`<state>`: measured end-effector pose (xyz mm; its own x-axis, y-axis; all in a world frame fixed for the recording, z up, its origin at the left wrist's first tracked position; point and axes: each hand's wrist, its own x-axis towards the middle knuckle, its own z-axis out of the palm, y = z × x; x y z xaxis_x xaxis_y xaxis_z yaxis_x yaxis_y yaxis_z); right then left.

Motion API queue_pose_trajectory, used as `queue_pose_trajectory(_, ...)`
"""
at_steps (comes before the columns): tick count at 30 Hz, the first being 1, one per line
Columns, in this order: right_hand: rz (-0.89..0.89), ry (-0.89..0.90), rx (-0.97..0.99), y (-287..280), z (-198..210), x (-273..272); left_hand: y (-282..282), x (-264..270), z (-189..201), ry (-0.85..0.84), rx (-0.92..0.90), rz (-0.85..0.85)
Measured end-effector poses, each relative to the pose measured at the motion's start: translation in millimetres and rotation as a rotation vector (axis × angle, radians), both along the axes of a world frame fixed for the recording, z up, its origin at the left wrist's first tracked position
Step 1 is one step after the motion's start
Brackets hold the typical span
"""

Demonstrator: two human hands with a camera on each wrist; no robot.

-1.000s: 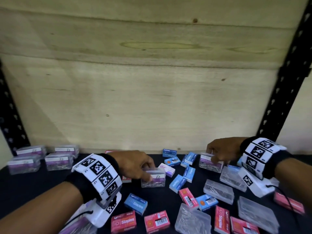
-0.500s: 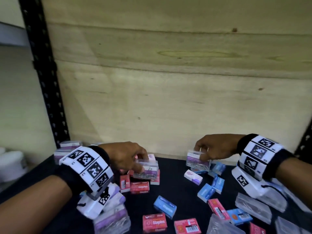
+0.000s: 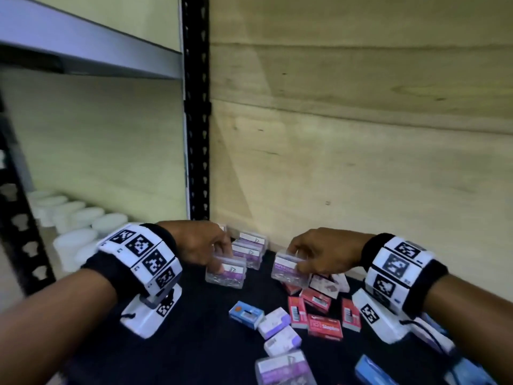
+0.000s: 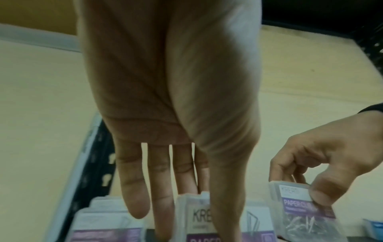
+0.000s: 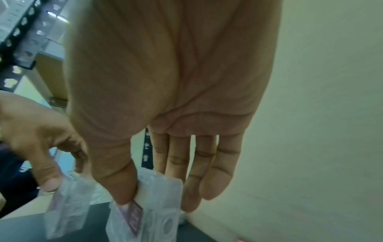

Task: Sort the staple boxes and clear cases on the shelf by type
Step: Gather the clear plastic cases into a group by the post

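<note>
In the head view my left hand (image 3: 219,262) grips a clear case with a purple label (image 3: 226,272), right in front of a row of matching clear cases (image 3: 249,245) in the shelf's back left corner. My right hand (image 3: 297,259) pinches a second clear case (image 3: 290,270) a little to the right. The left wrist view shows thumb and fingers around the left case (image 4: 199,217). In the right wrist view the thumb presses on the label of the right case (image 5: 153,204). Red staple boxes (image 3: 324,326), a blue one (image 3: 245,314) and lilac ones (image 3: 273,322) lie scattered nearer me.
The black shelf surface (image 3: 194,329) ends at a plywood back wall (image 3: 361,162). A black perforated upright (image 3: 197,134) stands just left of the case row. White jars (image 3: 80,226) fill the neighbouring bay. Another clear case (image 3: 283,368) and a blue box (image 3: 372,373) lie near the front.
Both hands have carried their clear cases leftward to the shelf's back left corner, and the view has swung left with them. The left case now sits by the row of cases.
</note>
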<state>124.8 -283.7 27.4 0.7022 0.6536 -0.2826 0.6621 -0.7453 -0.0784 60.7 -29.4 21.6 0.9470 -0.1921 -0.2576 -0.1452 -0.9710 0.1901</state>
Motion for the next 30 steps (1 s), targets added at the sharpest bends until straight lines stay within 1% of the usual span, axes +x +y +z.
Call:
queue_pose_trajectory(6,0.085,0.002,-0.007,59,-14,3,46,5,-12,0.051,0.033,0.096)
queue_pose_trajectory(13,0.129,-0.034,-0.077,100,-23,5,70,13,-21,0.059,0.051,0.145)
queue_pose_trajectory(19,0.112,-0.015,-0.066,113,-29,7,76,19,-26,0.043,0.032,0.156)
queue_pose_trajectory(22,0.105,-0.034,-0.062,114,-31,8,77,20,-31,0.004,0.049,0.147)
queue_pose_trajectory(26,0.085,-0.053,-0.034,112,-31,7,75,18,-32,-0.024,0.098,0.154)
queue_pose_trajectory(30,0.073,-0.070,0.002,103,-26,5,67,11,-24,-0.087,0.205,0.158)
